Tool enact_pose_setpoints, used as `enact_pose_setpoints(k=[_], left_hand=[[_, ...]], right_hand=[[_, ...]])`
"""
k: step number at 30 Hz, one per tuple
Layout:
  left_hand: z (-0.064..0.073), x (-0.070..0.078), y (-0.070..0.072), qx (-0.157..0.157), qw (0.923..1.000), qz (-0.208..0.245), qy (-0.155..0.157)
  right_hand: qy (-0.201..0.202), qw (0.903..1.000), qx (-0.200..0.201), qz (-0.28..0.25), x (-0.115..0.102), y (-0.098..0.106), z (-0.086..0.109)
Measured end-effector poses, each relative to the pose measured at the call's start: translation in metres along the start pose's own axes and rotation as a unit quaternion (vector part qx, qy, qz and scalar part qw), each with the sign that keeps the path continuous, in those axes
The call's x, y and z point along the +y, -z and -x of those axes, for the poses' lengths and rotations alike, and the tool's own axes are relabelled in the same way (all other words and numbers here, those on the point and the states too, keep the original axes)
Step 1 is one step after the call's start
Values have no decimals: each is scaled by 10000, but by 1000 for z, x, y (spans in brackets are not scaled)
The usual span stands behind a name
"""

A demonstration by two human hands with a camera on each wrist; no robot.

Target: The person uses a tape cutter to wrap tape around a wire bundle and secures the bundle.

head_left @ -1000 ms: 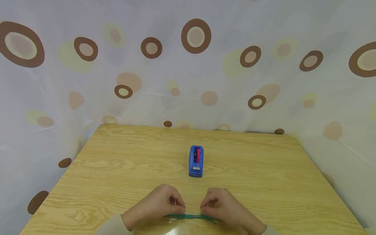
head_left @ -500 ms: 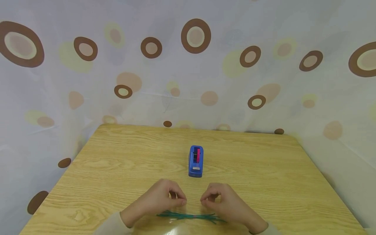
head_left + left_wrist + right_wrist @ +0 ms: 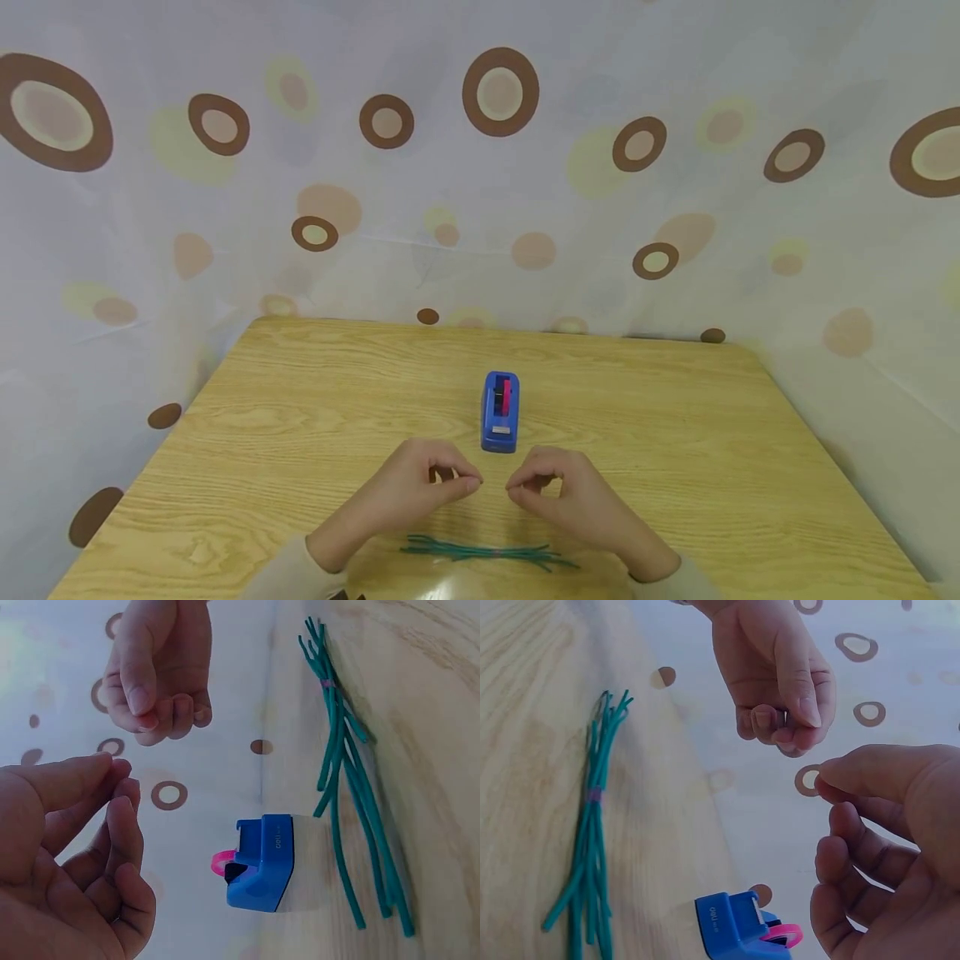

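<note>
A bundle of green stems (image 3: 457,550) lies across the near part of the table, bound at its middle by a narrow pink-purple band (image 3: 594,795). Its ends fan out on both sides. Beyond it, my left hand (image 3: 420,487) is raised, thumb and forefinger tips close together, the other fingers loosely curled. My right hand (image 3: 558,492) mirrors it a short gap away. Neither wrist view shows anything between the fingertips. Just past the hands stands a blue tape dispenser (image 3: 500,442) with a pink roll (image 3: 223,862) in it.
The wooden table (image 3: 337,375) reaches back to a pale curtain (image 3: 450,192) with brown and beige circles, which also hangs along both sides. Light sleeves (image 3: 292,577) cover the forearms. A glare spot lies by the near edge.
Both hands have lifted off the green bundle and moved forward toward the tape dispenser, uncovering the bundle's ends. The bundle and dispenser stay in place.
</note>
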State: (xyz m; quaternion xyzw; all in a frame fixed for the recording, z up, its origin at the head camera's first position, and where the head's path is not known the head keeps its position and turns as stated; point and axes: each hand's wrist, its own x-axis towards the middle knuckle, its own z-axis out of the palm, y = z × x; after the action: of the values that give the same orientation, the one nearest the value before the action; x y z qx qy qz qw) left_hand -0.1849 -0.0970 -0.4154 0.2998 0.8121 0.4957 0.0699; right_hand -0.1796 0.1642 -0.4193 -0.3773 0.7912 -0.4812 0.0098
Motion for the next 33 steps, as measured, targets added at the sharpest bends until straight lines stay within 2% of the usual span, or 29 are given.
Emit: enact_pose_setpoints(k=[9,17,21,23,27,30,33], left_hand=[[-8,9,7,516,9984,-247,-25],[-14,14,9,792,9967,-84,-148],[-17,17,8,948,9952,-64,-235],[-18,17,8,1064,9934,-247,-357],[-18,16,7,1364,9843,-886,-687],[-16,13,6,1580,9723,-1482,-883],[-15,10,4,1759,9595,-2024,-862]], right_hand=[[-238,9993,283,45,-6,12,-5],[-229,9982,550,115,-10,20,-8],[-437,9964,704,150,-8,24,-7],[-539,9953,797,128,-7,26,-7],[-639,9925,1021,217,-4,25,-6],[-653,9894,1225,418,-3,23,-5],[-658,9867,1384,544,-1,21,-4]])
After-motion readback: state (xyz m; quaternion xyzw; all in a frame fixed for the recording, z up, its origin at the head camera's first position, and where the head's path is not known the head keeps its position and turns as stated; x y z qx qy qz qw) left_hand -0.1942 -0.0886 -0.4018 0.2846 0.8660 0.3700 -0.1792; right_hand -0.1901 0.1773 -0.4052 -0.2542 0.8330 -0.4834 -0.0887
